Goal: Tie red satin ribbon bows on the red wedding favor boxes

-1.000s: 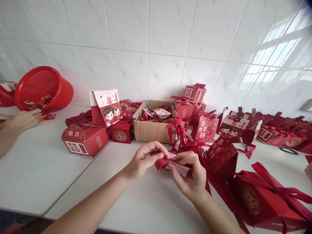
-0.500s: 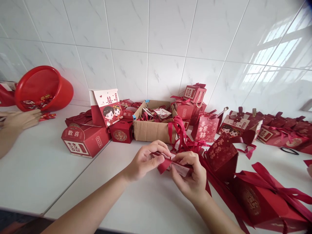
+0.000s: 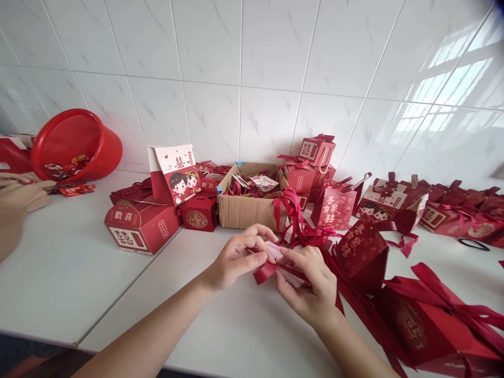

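My left hand is closed, its thumb and fingers pinching a red ribbon at the top of a small red gift box. My right hand grips the other side of this gift box, whose pale pink inner face shows between the hands; the rest of it lies hidden behind my fingers. Just beyond stands an open cardboard box filled with cards and ribbon pieces. Loose red ribbons hang over its right corner and trail to the table.
Finished-looking red boxes stand at left and right. A large bow-tied box sits at front right. At far left, another person's hand holds scissors beside a tipped red bucket with wrapped sweets. A black loop lies at right.
The ribbon end at my left fingers has curled into a loop, and my right fingers have shifted over the gift box. The other person's hand has moved left, and scissors now show in it.
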{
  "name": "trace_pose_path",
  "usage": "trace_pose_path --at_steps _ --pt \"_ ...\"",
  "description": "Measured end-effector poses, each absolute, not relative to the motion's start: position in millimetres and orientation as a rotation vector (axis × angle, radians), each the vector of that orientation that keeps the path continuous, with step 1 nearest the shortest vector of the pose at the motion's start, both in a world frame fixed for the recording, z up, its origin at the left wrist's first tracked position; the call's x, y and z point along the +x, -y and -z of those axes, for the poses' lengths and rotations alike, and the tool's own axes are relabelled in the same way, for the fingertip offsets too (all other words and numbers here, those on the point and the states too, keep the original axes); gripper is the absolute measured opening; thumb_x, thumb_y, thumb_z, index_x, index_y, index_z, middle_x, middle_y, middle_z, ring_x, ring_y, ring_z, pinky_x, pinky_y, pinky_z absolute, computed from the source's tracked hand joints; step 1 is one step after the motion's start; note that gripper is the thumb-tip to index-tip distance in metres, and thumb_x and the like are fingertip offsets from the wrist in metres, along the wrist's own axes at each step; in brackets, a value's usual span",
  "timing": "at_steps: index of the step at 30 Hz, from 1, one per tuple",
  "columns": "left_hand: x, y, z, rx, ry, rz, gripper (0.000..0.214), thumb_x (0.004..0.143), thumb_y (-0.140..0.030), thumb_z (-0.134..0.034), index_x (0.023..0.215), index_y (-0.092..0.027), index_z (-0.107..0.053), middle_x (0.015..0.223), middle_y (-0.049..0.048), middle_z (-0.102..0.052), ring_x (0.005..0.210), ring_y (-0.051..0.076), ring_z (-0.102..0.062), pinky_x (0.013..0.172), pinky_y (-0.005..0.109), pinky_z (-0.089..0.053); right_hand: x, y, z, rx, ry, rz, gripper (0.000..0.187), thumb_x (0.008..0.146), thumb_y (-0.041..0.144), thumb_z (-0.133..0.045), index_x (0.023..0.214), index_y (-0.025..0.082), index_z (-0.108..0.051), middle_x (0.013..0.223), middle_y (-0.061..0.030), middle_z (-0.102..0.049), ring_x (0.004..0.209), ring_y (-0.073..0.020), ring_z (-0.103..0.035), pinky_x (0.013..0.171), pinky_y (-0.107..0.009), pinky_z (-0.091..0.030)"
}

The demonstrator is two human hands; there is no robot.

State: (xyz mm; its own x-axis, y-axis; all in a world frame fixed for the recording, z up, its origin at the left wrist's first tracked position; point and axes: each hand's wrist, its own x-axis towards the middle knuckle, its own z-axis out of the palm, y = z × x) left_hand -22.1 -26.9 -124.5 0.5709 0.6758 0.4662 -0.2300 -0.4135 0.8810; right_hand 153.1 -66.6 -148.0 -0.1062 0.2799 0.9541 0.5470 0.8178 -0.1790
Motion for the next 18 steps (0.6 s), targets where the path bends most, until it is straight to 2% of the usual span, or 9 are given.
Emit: trace_pose_path --at_steps 5,12,18 --pt "-22.8 27.5 125.4 1.754 -0.421 -1.056 0.027 0.085 -0.038 -0.057 0.073 -0.018 -0.070 0.104 0.0112 -0.054 0.111 0.026 -0.048 0.099 0.039 -0.038 154.7 64.2 150.7 -0.600 1.722 0.216 0.033 0.075 0.006 -0.064 0.104 0.022 -0.063 0.076 -0.0032 -0.063 0.064 -0.0153 -0.056 0.056 -0.030 -0.048" --pt "-24.3 28.1 125.8 1.701 -0.430 -1.014 0.026 0.086 -0.036 -0.056 0.075 -0.018 -0.071 0.108 0.0101 -0.052 0.103 0.024 -0.052 0.096 0.039 -0.040 154.3 64.1 151.4 -0.611 1.699 0.177 0.027 0.075 0.006 -0.064 0.097 0.021 -0.066 0.078 -0.0036 -0.058 0.066 -0.0138 -0.058 0.056 -0.027 -0.053" --pt "-22.7 28.0 125.0 1.687 -0.441 -1.030 0.029 0.087 -0.035 -0.054 0.074 -0.018 -0.072 0.111 0.0110 -0.057 0.102 0.025 -0.055 0.095 0.038 -0.040 153.8 66.0 150.5 -0.621 1.717 0.161 0.023 0.077 0.008 -0.063 0.096 0.020 -0.066 0.078 -0.0041 -0.059 0.066 -0.0150 -0.059 0.056 -0.028 -0.053"
